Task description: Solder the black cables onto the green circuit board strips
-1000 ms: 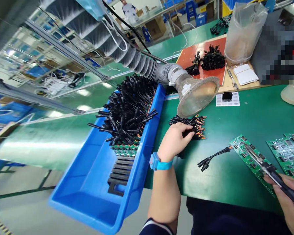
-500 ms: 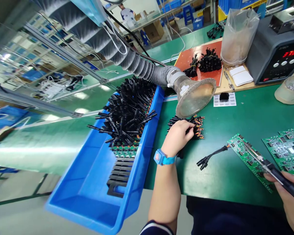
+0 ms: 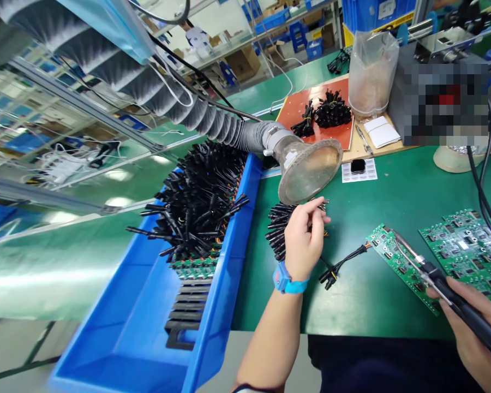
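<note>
A soldering iron (image 3: 436,274) is gripped in the right hand (image 3: 470,322), with the fingers closed around its black handle. Its tip is pointed up and to the left over a narrow green circuit board (image 3: 395,265), which is laid flat on the green table (image 3: 360,305); whether the board is touched by the tip cannot be told. At the board's near-left corner, the coloured wires of a short black cable (image 3: 339,266) are seen, and its plugs are spread toward the left hand (image 3: 305,240). That hand, banded by a blue wrist strap (image 3: 294,285), is held over a row of black cables (image 3: 277,229), partly covering them. Its thumb and forefinger are brought near each other, but whether anything is pinched between them cannot be told.

The row is overhung by the funnel (image 3: 311,170) of a grey ribbed hose (image 3: 229,131). To the left is placed a blue bin (image 3: 229,278), heaped with black cables wired to green boards. More green boards (image 3: 470,245) are set out beyond the iron. Farther back, tied cable bundles (image 3: 333,109) are laid on an orange-red mat (image 3: 331,137), beside a plastic bag (image 3: 372,71)
</note>
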### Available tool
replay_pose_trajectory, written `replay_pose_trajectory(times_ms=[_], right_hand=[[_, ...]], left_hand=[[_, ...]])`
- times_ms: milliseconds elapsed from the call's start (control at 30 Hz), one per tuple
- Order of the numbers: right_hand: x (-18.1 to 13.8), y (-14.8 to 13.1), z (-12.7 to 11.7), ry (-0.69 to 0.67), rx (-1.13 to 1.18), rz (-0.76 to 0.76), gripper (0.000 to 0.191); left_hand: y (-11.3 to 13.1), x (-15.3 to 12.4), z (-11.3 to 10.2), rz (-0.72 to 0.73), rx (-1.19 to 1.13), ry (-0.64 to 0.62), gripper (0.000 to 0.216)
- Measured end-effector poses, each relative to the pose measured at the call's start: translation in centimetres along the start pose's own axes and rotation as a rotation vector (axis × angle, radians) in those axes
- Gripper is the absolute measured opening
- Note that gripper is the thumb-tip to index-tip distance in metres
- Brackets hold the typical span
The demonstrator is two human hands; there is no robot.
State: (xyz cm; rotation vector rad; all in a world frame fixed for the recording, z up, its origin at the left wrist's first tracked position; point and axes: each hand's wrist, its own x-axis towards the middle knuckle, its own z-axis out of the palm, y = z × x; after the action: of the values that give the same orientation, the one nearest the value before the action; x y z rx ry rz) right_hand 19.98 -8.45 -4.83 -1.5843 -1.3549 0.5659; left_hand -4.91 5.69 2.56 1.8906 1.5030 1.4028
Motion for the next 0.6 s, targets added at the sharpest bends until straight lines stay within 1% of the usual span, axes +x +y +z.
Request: replay_pose_trajectory(times_ms=[33,100,133,167,200,267,300,333,367,433,500,600], right_hand=[[-0.1,0.0,0.0,0.001,0.001,0.003,0.033],[-0.3,0.1,0.0,0.003,0.011,0.010,0.033],[-0.3,0.1,0.0,0.004,0.021,0.011,0.032],[-0.4,0.0,0.0,0.004,0.031,0.014,0.032],[-0.3,-0.1,0.1,0.005,0.039,0.018,0.032],[-0.3,-0.3,0.2,0.005,0.046,0.032,0.032],[-0.2,-0.4,0.2,0.001,0.046,0.042,0.032],[-0.1,-0.6,0.2,-0.001,0.043,0.056,0.032],[0.0,-0.7,0.2,-0.005,0.040,0.070,0.032],[0.2,-0.9,0.2,-0.009,0.033,0.091,0.032],[0.3,-1.0,0.3,-0.006,0.035,0.092,0.031],[0.5,-1.1,0.4,0.009,0.065,0.056,0.028]], left_hand=[[0.0,0.1,0.0,0.014,0.025,-0.007,0.022],[-0.2,0.4,-0.6,0.020,0.080,-0.034,0.019],[-0.3,0.6,-1.1,0.010,0.107,-0.091,0.018],[-0.3,0.8,-1.7,-0.011,0.125,-0.197,0.017],[-0.3,1.0,-2.4,-0.041,0.127,-0.354,0.017],[-0.2,1.2,-3.5,-0.107,0.116,-0.725,0.018],[0.0,1.2,-3.9,-0.135,0.123,-0.887,0.019],[0.1,1.2,-4.2,-0.158,0.146,-1.008,0.019],[0.2,1.1,-4.3,-0.173,0.185,-1.082,0.019],[0.3,0.9,-4.3,-0.173,0.282,-1.132,0.021],[0.4,0.6,-3.9,-0.137,0.353,-1.129,0.020],[0.5,0.5,-3.4,-0.078,0.389,-1.132,0.014]])
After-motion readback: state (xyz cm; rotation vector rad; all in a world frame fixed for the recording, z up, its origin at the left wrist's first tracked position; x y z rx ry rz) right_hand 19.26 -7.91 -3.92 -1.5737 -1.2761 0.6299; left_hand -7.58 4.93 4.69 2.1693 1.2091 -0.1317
